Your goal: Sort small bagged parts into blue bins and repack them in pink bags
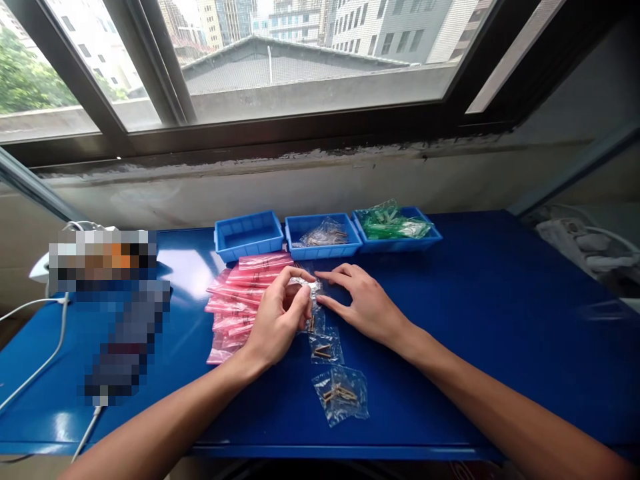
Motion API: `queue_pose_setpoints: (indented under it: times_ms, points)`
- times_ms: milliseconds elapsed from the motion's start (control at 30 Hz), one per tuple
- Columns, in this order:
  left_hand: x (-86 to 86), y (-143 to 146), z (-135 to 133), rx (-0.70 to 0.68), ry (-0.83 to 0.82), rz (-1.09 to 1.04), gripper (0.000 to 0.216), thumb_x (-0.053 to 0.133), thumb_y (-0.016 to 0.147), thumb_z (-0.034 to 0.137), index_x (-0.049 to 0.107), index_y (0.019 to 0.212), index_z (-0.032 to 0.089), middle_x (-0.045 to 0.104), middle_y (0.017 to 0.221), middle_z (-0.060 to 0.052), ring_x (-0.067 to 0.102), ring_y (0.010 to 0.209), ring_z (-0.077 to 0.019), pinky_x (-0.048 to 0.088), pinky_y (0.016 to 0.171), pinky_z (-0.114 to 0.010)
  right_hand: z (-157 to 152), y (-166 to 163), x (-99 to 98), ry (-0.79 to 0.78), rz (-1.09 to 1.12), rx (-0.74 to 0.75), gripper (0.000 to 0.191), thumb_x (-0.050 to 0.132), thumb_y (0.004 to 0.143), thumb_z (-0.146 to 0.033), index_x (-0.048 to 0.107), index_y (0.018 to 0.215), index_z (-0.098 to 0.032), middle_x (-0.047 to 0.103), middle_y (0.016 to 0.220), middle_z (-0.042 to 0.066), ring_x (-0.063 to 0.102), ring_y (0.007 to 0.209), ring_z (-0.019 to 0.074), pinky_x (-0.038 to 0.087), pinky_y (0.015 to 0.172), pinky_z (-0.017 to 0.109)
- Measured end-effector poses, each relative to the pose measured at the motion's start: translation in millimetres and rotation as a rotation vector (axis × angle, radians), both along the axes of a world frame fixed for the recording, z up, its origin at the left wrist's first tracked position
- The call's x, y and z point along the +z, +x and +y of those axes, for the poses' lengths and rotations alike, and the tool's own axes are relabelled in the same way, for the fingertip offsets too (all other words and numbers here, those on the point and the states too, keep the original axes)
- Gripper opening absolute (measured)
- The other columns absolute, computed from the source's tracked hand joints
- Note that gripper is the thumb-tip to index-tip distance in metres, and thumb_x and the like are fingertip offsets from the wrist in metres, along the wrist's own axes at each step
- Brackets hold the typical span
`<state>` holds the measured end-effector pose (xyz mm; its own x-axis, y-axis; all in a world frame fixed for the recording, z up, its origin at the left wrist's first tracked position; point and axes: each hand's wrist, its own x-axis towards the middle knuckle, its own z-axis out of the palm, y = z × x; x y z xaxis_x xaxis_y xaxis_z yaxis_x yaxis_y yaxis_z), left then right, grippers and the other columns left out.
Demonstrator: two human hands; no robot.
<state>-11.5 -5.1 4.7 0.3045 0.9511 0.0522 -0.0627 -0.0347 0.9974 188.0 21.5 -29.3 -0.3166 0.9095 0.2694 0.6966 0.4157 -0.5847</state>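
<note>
Pins (336, 395) in clear bag (345, 412); left hand (277, 323) pinches second bag (306, 288); right fingertips (327, 303) touch it.

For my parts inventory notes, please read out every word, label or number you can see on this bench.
No text here can be read in full.
Pink plastic bags: dark printed marks, too small and blurred to read.
Clear plastic bags: no readable lettering.
Blue plastic bins: no visible markings.
Pixelated patch on the left of the blue table: blurred out, unreadable.
</note>
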Motion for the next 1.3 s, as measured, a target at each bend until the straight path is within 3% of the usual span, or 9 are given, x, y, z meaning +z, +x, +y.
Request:
queue_pose_setpoints:
  times_ms: [200, 433, 733, 933, 1033, 1133, 1300]
  points:
    - [2.1, 0, -1, 0.004, 0.002, 0.023, 0.021, 0.058, 0.101, 0.038, 0.054, 0.108, 0.018, 0.053, 0.065, 0.006, 0.047, 0.052, -0.0089, 0.039, 0.052, -0.020, 0, 0, 8.1, -0.054, 0.151, -0.013, 0.015, 0.074, 0.089, -0.030, 0.071, 0.101, -0.021, 0.075, 0.094, 0.007, 0.069, 0.088, 0.0249, 0.056, 0.080, 0.038]
    - [1.2, 0, -1, 0.005, 0.012, 0.066, 0.021, 0.059, 0.100, 0.039, 0.056, 0.108, 0.019, 0.053, 0.066, 0.006, 0.049, 0.052, -0.0101, 0.041, 0.053, -0.021, -6, -3, 18.5, -0.153, 0.269, -0.023, 0.025, 0.072, 0.088, -0.036, 0.074, 0.108, -0.021, 0.079, 0.092, 0.005, 0.073, 0.085, 0.0233, 0.057, 0.079, 0.035]
    - [-0.7, -1, -1, -0.009, 0.035, 0.086, 0.017, 0.058, 0.101, 0.035, 0.056, 0.108, 0.019, 0.054, 0.066, 0.005, 0.050, 0.053, -0.0101, 0.043, 0.053, -0.021, -6, -1, 16.3, -0.183, 0.500, -0.081, 0.020, 0.074, 0.091, -0.037, 0.076, 0.102, -0.020, 0.080, 0.088, 0.005, 0.075, 0.082, 0.0234, 0.057, 0.077, 0.035]
    - [-3.6, -1, 3, 0.044, -0.012, 0.120, 0.037, 0.063, 0.097, 0.033, 0.057, 0.131, 0.018, 0.061, 0.086, 0.001, 0.058, 0.055, -0.0097, 0.048, 0.052, -0.022, -12, 2, 23.8, -0.118, 0.687, -0.037, 0.020, 0.077, 0.091, -0.038, 0.076, 0.101, -0.021, 0.078, 0.088, 0.006, 0.076, 0.083, 0.0235, 0.063, 0.078, 0.035]
    - [-4.0, -1, 4, 0.024, 0.001, 0.131, 0.028, 0.065, 0.096, 0.038, 0.067, 0.114, 0.017, 0.061, 0.076, 0.002, 0.057, 0.053, -0.0099, 0.047, 0.051, -0.021, -14, 1, 25.0, -0.130, 0.726, -0.002, 0.019, 0.079, 0.090, -0.040, 0.076, 0.096, -0.022, 0.078, 0.088, 0.006, 0.077, 0.082, 0.0236, 0.065, 0.078, 0.035]
    - [-4.3, -1, 4, 0.060, 0.004, 0.101, 0.025, 0.069, 0.095, 0.041, 0.065, 0.092, 0.017, 0.058, 0.068, 0.004, 0.056, 0.051, -0.0094, 0.046, 0.049, -0.021, -16, 1, 24.1, -0.140, 0.717, 0.003, 0.021, 0.079, 0.090, -0.042, 0.074, 0.093, -0.023, 0.078, 0.085, 0.006, 0.077, 0.080, 0.0239, 0.065, 0.077, 0.035]
    - [-4.0, -1, 4, 0.080, 0.018, 0.086, 0.026, 0.070, 0.094, 0.040, 0.061, 0.087, 0.017, 0.058, 0.065, 0.004, 0.055, 0.049, -0.0086, 0.046, 0.049, -0.020, -17, 2, 25.4, -0.139, 0.630, 0.040, 0.012, 0.074, 0.093, -0.035, 0.076, 0.098, -0.024, 0.078, 0.081, 0.004, 0.076, 0.076, 0.0219, 0.063, 0.074, 0.032]
